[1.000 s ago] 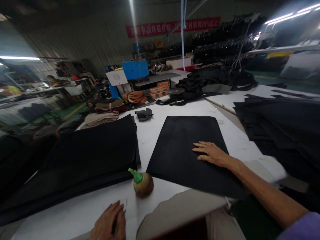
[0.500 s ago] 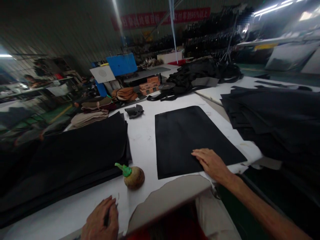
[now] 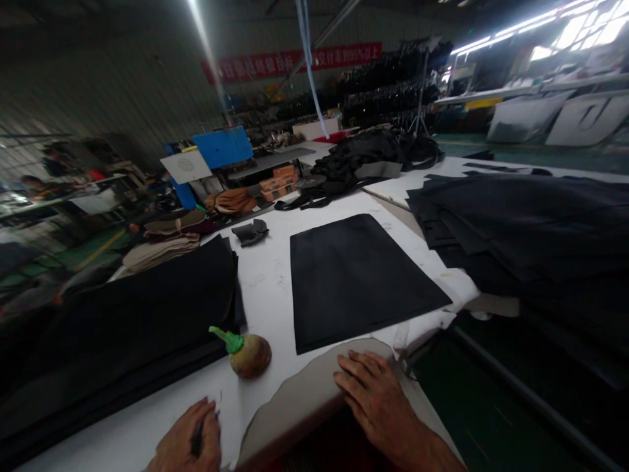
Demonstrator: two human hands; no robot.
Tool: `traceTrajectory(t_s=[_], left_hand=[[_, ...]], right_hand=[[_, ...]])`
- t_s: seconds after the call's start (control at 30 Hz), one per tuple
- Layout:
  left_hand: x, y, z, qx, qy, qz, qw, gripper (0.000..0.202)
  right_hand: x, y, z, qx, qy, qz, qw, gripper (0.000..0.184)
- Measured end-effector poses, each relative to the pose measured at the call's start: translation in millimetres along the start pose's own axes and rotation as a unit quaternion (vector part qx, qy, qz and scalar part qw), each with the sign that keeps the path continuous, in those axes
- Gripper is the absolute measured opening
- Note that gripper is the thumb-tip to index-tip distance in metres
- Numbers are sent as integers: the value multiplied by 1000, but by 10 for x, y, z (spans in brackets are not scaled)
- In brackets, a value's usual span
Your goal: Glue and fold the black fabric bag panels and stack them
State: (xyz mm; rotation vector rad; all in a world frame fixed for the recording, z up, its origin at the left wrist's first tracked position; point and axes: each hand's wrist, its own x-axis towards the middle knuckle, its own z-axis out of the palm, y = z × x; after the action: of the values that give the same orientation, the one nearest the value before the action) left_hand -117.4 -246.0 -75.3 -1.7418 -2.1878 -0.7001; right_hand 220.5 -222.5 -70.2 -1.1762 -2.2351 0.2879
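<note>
My left hand rests on the white table covering at the lower left. Its fingers are curled, with a small dark thing between thumb and fingers that I cannot make out. My right hand lies with fingers spread on the grey bare edge of the table and holds nothing. Just beyond it, a black fabric panel lies flat on the white covering. A round brown object with a green stem-like top stands between my left hand and the panel.
Black fabric panels are stacked on the left, and another dark stack overhangs on the right. A crumpled dark scrap lies behind. Farther back are a black fabric heap, orange-brown boxes and a blue board.
My right hand has left the black panel and come back to the table's near edge. My left hand stays at the lower left. The whole view has shifted slightly.
</note>
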Motion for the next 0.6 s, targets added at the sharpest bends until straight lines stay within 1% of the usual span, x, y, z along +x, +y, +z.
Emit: traceTrajectory(t_s=[0.1,0.17,0.23,0.33,0.4,0.5,0.53,0.6], left_hand=[[13,126,-79,17,15,16,1000,44],[11,171,-108,20,26,28,999,43],[2,184,-117,24,38,39,998,41],[-17,170,-108,36,50,51,997,39],[-29,157,-98,42,63,62,995,37],[-43,144,-84,52,78,81,992,35],[-47,142,-80,56,83,83,992,35],[-55,140,-73,61,89,81,991,34]], right_hand=[[57,42,-96,85,4,8,996,16],[162,121,-207,138,1,20,990,13],[347,236,-322,146,12,42,988,16],[739,401,-398,105,19,55,993,18],[1009,455,-348,79,-5,51,996,29],[1316,449,-168,45,-64,46,996,50],[1386,436,-104,35,-82,47,995,53],[1491,422,5,19,-108,52,993,48]])
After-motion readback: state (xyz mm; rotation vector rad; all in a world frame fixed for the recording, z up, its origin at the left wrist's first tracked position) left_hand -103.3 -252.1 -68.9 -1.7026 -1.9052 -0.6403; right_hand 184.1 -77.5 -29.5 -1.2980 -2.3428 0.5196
